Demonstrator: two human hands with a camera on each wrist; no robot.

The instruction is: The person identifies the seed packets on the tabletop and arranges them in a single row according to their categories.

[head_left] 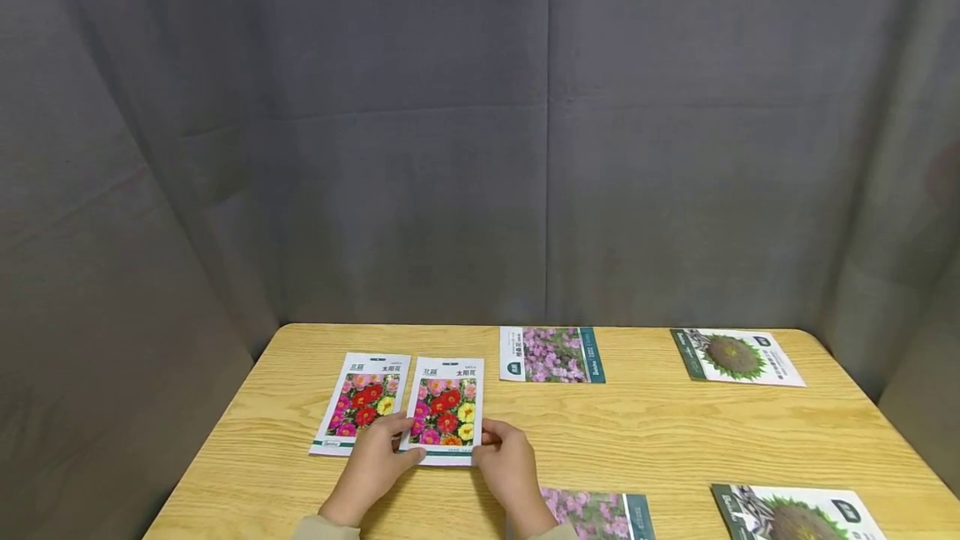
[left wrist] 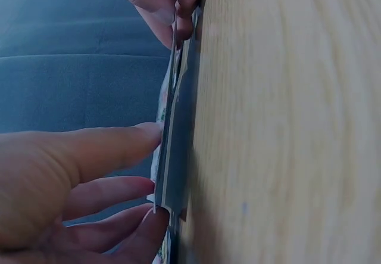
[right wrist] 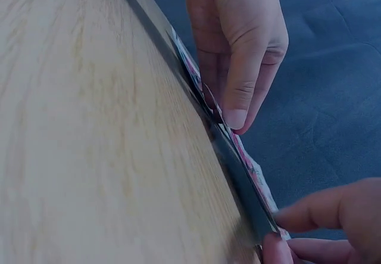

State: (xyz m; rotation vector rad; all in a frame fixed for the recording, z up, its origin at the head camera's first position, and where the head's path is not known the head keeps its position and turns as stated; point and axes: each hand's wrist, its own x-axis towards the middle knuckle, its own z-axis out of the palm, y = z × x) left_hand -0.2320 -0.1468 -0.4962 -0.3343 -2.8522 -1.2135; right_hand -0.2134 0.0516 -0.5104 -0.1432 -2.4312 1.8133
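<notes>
A white seed packet (head_left: 445, 411) with red, pink and yellow flowers is held just over the wooden table by both hands. My left hand (head_left: 377, 458) pinches its lower left edge, thumb on the front. On the opposite edge my right hand (head_left: 512, 467) pinches it between thumb and fingers. In the left wrist view the packet (left wrist: 169, 139) is seen edge-on, low above the wood. A matching flower packet (head_left: 360, 394) lies directly to its left, slightly tilted, with the left hand over its lower right corner.
A purple-flower packet (head_left: 553, 354) lies sideways at the back of the table (head_left: 637, 440). Another purple-flower packet (head_left: 592, 513) is at the front, partly behind the right wrist. Two sunflower packets, one far (head_left: 735, 357) and one near (head_left: 802, 515), lie on the right. Grey curtains (head_left: 420, 190) surround the table.
</notes>
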